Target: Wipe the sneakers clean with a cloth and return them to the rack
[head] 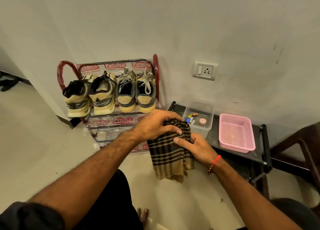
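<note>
Several tan and grey sneakers [110, 95] stand heels-out in a row on the top shelf of a red metal rack [155, 69] against the wall. In front of the rack, both my hands hold a brown and black checked cloth [166, 153] that hangs down toward the floor. My left hand [155, 124] lies over the cloth's top with fingers curled on it. My right hand [197, 146] grips the cloth from the right side, thumb on its front.
A low black stand [242, 153] to the right carries a clear plastic box [199, 119] with batteries and a pink basket [236, 133]. A wall socket [205, 70] sits above it. A dark wooden chair [304, 143] is at far right. My foot [143, 214] is on the pale floor.
</note>
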Motion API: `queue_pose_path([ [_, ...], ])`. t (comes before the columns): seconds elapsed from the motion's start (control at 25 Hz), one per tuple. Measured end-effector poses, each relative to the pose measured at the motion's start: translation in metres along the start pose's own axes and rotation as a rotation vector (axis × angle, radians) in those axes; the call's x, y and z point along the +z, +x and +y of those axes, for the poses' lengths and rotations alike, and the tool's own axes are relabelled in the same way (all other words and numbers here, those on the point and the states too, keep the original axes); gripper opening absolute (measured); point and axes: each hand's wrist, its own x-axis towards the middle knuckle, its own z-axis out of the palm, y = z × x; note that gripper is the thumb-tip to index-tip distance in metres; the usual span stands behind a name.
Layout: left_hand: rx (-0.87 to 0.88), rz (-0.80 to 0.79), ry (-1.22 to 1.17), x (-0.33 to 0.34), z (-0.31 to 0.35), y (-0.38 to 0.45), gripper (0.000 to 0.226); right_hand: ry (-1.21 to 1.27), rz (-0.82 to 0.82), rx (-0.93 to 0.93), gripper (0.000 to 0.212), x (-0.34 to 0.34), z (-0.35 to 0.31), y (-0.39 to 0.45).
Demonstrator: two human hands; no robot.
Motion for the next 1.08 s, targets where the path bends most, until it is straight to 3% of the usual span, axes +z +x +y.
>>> queue_pose_path([
  [0.08, -0.007, 0.094, 0.040, 0.004, -0.006, -0.001, 0.038, 0.170, 0.101, 0.022, 0.024, 0.005, 0.000, 0.000],
  [0.24, -0.188, 0.291, 0.019, 0.014, -0.022, -0.002, 0.023, 0.429, 0.229, 0.078, 0.030, 0.000, -0.001, 0.004],
  [0.4, -0.373, 0.490, -0.138, 0.022, -0.037, -0.005, 0.010, 0.584, 0.346, -0.032, 0.035, -0.006, -0.007, 0.010],
  [0.52, -0.486, 0.524, -0.275, 0.026, -0.046, -0.005, 0.011, 0.602, 0.360, -0.096, 0.043, -0.006, -0.009, 0.014],
  [0.64, -0.520, 0.536, -0.267, 0.041, -0.053, -0.009, 0.014, 0.573, 0.382, -0.074, 0.045, -0.008, -0.007, 0.018],
  [0.8, -0.413, 0.555, -0.100, 0.033, -0.070, -0.003, 0.016, 0.573, 0.401, -0.033, 0.046, -0.008, -0.005, 0.021],
  [0.92, -0.298, 0.457, 0.286, -0.011, -0.091, 0.027, 0.026, 0.680, 0.376, -0.037, 0.039, -0.011, -0.004, 0.024],
  [1.0, -0.374, 0.302, 0.505, -0.042, -0.102, 0.054, 0.033, 0.765, 0.340, -0.036, 0.033, -0.013, -0.006, 0.024],
  [1.08, -0.521, 0.073, 0.609, -0.060, -0.113, 0.078, 0.045, 0.812, 0.361, 0.012, 0.042, -0.015, -0.008, 0.025],
])
